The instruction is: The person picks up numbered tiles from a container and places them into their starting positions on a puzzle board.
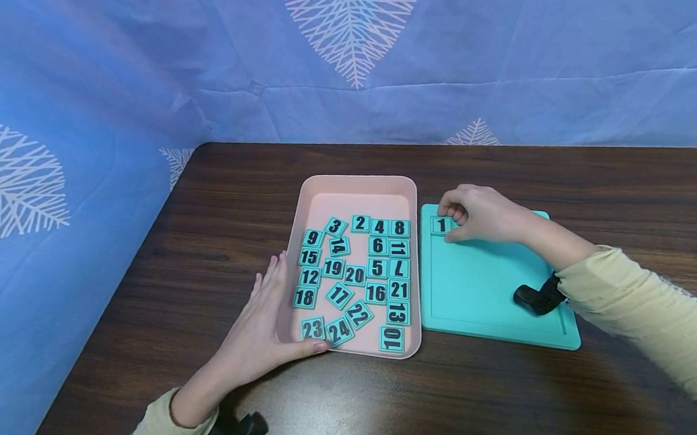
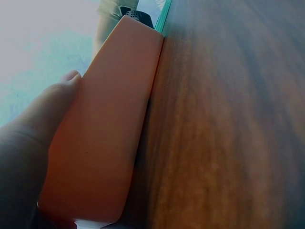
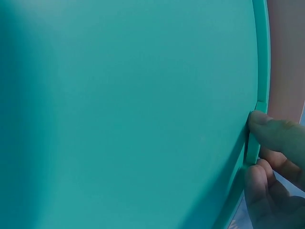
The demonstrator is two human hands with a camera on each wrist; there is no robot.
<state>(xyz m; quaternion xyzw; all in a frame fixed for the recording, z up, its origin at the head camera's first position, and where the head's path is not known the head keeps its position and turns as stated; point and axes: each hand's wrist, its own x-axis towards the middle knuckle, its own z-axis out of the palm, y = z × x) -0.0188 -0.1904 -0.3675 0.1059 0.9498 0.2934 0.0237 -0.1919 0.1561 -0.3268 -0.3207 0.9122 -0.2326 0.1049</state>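
At 7 o'clock I've the L hand (image 1: 258, 329), fingers straight along the pink tray (image 1: 356, 190), thumb on its near rim. Mid-view, the tray holds loose num. tiles (image 1: 354, 275). Teal board (image 1: 483, 287) sits at 4 o'clock on the table (image 1: 359, 407), just beside the tray. At 3 o'clock the R hand (image 1: 484, 212) pinches the "1" tile (image 1: 442, 225) at the board's 10 o'clock corner. Blue leaf-print cloth (image 1: 307, 113) hangs at 12 o'clock.

Tiles 2-24 (image 1: 354, 276) in tray (image 1: 356, 195), L of board (image 1: 477, 290)
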